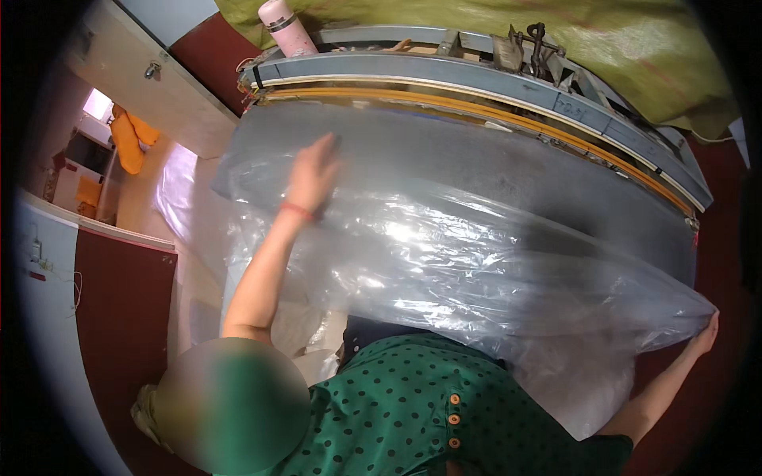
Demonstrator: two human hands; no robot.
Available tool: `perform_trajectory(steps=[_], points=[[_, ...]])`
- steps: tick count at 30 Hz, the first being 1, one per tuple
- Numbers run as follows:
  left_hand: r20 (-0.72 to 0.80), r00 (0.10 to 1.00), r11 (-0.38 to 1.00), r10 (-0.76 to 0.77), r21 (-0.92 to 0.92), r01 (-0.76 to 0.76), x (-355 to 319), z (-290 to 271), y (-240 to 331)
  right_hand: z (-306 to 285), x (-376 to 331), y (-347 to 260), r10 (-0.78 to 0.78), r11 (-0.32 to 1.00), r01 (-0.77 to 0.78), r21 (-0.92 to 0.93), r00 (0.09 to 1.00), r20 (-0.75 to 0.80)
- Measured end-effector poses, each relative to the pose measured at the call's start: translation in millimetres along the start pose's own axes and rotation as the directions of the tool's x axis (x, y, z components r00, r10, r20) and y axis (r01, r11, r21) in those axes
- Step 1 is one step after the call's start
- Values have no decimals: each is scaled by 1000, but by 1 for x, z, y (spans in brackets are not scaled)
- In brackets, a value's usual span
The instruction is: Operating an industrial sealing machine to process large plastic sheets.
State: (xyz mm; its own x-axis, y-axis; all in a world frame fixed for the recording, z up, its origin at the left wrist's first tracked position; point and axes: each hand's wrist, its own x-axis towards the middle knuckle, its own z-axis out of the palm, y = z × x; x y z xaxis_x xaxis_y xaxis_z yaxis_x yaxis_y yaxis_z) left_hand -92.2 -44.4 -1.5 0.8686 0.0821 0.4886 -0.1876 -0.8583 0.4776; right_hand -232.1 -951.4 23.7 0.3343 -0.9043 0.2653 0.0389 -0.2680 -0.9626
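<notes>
A large clear plastic sheet (pixel 444 246) lies wrinkled and shiny over a long grey table (pixel 381 135) and hangs down its near side against me. At the far right my right hand (pixel 706 333) is closed on the sheet's corner, drawing it into a taut point. My left hand (pixel 313 176), smeared by motion, is over the left part of the sheet with its fingers stretched toward the table's far side. A red band circles that wrist. Whether the left palm touches the plastic, I cannot tell.
Along the table's far edge runs a long metal bar (pixel 476 75) with orange strips (pixel 444 101) beside it. A pink bottle (pixel 287 28) and a rusty metal clamp (pixel 540 51) stand behind. Green sheeting (pixel 635 55) covers the back. An open door (pixel 151 71) is at left.
</notes>
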Motion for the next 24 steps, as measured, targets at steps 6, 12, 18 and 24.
perform_trajectory(steps=[6,12,18,24], points=[[77,994,997,74,-20,-73,13,5,-4,-64,83,21,329,943,-294,-158,902,280],[-220,840,745,-496,-605,281,68,4,-27,144,-58,-33,-208,693,188,-696,976,57],[-328,842,830,-428,-512,222,125,47,-165,243,-29,57,-319,925,324,-198,946,59],[-310,847,789,-432,-585,188,139,60,-166,261,-48,32,-253,954,255,-157,967,36]])
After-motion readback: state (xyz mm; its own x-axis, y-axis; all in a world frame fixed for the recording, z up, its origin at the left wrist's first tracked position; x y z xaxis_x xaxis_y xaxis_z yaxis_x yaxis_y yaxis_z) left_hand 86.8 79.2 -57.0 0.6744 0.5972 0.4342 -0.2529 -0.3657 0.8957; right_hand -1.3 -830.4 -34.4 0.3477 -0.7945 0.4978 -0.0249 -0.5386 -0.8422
